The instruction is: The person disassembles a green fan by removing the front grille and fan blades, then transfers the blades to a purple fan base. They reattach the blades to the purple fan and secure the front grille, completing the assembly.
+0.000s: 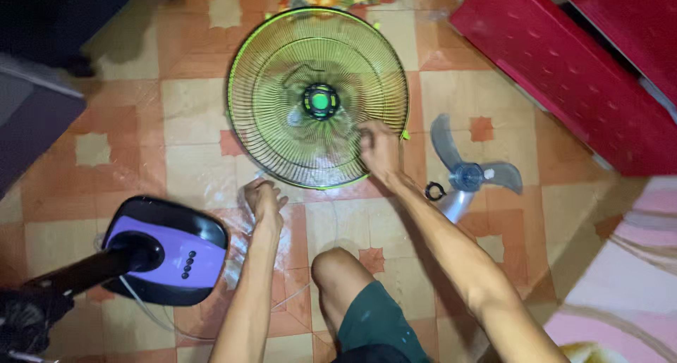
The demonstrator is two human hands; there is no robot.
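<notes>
Green round wire fan guard is laid flat on the orange-and-cream tiled floor, ahead of the bent knee. Its lower right rim is gripped by the right hand, fingers curled onto the wires. The left hand is rested on the floor just below the guard, fingers loosely curled, holding nothing that can be made out. The step is judged best done with the rim kept level. Right of the guard, a translucent grey three-bladed fan propeller and a small black ring are seen; below left, a purple-and-black fan base.
</notes>
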